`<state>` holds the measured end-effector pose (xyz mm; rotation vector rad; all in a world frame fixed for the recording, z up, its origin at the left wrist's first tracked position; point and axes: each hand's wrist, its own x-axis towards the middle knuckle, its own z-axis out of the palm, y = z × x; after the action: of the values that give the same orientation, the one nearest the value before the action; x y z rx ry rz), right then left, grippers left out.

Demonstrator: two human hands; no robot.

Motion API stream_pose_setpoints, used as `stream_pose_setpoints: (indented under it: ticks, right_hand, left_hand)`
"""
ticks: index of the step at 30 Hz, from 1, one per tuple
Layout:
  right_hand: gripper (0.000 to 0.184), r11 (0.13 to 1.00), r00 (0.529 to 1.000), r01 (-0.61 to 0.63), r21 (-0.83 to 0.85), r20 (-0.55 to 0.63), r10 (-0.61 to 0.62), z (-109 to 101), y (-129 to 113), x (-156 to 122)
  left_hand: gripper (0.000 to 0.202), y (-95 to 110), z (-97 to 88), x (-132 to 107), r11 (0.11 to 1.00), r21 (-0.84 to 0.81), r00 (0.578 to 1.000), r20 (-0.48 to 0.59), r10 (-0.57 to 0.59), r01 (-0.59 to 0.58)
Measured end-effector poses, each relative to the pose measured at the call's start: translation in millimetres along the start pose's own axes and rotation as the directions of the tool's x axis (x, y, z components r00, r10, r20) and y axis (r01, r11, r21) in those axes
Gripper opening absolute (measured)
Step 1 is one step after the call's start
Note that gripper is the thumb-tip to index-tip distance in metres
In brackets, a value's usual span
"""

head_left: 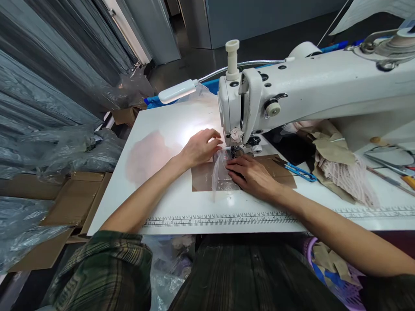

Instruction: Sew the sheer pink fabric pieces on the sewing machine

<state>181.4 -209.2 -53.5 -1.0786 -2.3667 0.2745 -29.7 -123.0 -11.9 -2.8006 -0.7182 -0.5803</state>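
A white sewing machine (311,86) stands on a white table (162,203). Under its needle lies a small clear plastic bag (220,175) on a brown patch of the table. My left hand (201,147) rests with curled fingers pinching the bag's far edge, just left of the needle. Lying flat in front of the presser foot, my right hand (251,175) presses the bag down with its fingers together. What the bag contains is too small to make out.
Blue-handled snips (300,172) lie right of my right hand. Beige fabric pieces and pink fringe (340,168) pile under the machine arm. A gooseneck lamp (177,91) lights the table. Cardboard boxes (74,198) and plastic sheeting stand left. A ruler strip (220,219) lines the front edge.
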Motion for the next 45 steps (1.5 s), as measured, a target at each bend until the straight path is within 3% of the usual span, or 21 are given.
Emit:
stream_pose_setpoints:
  ticks: [2, 4, 5, 6, 9, 12, 15, 17, 19, 22, 25, 27, 29, 33, 37, 41, 43, 45]
  right_hand:
    - [0.025, 1.000, 1.000, -0.002, 0.010, -0.005, 0.002, 1, 0, -1]
    - [0.025, 1.000, 1.000, -0.008, 0.023, -0.010, 0.008, 2, -1, -1]
    - [0.025, 0.999, 1.000, -0.015, 0.033, -0.015, 0.015, 3, -1, -2]
    - [0.025, 0.999, 1.000, -0.020, 0.043, -0.020, 0.021, 4, -1, -1]
    - [0.024, 0.994, 1.000, -0.016, 0.112, -0.022, 0.019, 2, 6, 1]
    - [0.023, 0.953, 0.997, -0.059, 0.296, 0.065, 0.041, -13, 19, 3]
    - [0.027, 0.904, 0.970, -0.235, 0.358, 0.142, 0.196, -33, 23, -3]
    - [0.027, 0.921, 0.979, -0.200, 0.335, 0.110, 0.172, -38, 14, -10]
    - [0.032, 0.939, 0.998, -0.030, 0.341, 0.068, 0.007, -33, -1, -18]
    - [0.038, 0.968, 0.990, 0.109, 0.228, 0.063, -0.126, -18, -18, -27]
    - [0.032, 0.961, 0.982, 0.136, 0.240, 0.096, -0.162, -11, -16, -30]
    - [0.027, 0.946, 0.989, 0.103, 0.309, 0.074, -0.132, -15, -7, -31]
    - [0.024, 0.930, 0.998, 0.039, 0.366, 0.027, -0.053, -21, 1, -33]
    - [0.023, 0.923, 0.995, -0.042, 0.382, -0.068, 0.074, -27, 1, -34]
    - [0.033, 0.941, 0.997, 0.075, 0.331, -0.009, -0.076, -22, -17, -36]
    - [0.028, 0.973, 0.982, 0.118, 0.197, 0.123, -0.144, -18, -21, -40]
    - [0.020, 0.965, 0.985, 0.091, 0.245, 0.119, -0.123, -20, -18, -40]
    - [0.018, 0.945, 0.997, 0.047, 0.324, 0.050, -0.067, -23, -16, -38]
  left_hand:
    - [0.030, 21, -15.3, -15, 0.992, -0.043, 0.992, 0.018, 0.124, -0.123]
    - [0.040, 43, -26.1, -31, 0.932, -0.158, 0.933, 0.100, 0.345, -0.327]
    - [0.042, 52, -27.9, -38, 0.909, -0.169, 0.903, 0.143, 0.404, -0.380]
    - [0.035, 59, -27.1, -45, 0.911, -0.124, 0.900, 0.151, 0.409, -0.393]
    - [0.013, 66, -13.6, -55, 0.947, 0.015, 0.945, 0.061, 0.321, -0.322]
    - [0.015, 61, 0.4, -50, 0.995, -0.096, 1.000, -0.018, 0.016, -0.018]
    - [0.013, 57, 4.3, -41, 0.894, -0.322, 0.948, 0.040, -0.316, 0.312]
    - [0.012, 59, 3.6, -38, 0.820, -0.414, 0.912, 0.078, -0.402, 0.396]
    - [0.012, 62, 2.4, -38, 0.797, -0.437, 0.902, 0.091, -0.422, 0.417]
    - [0.016, 64, 0.5, -41, 0.838, -0.404, 0.926, 0.064, -0.373, 0.366]
    - [0.021, 59, -3.2, -43, 0.875, -0.450, 0.984, 0.073, -0.161, 0.177]
    - [0.024, 53, -6.1, -45, 0.847, -0.527, 0.995, 0.100, -0.012, 0.063]
    - [0.022, 48, -7.7, -47, 0.817, -0.576, 0.992, 0.121, 0.043, 0.035]
    - [0.023, 49, -4.1, -48, 0.805, -0.580, 0.991, 0.119, -0.067, 0.124]
    - [0.020, 59, 0.5, -46, 0.814, -0.530, 0.970, 0.081, -0.230, 0.237]
    - [0.022, 64, -3.6, -42, 0.756, -0.482, 0.892, 0.149, -0.426, 0.442]
    - [0.030, 64, -6.5, -41, 0.683, -0.525, 0.853, 0.191, -0.486, 0.507]
    - [0.038, 64, -7.9, -40, 0.626, -0.581, 0.839, 0.213, -0.500, 0.521]
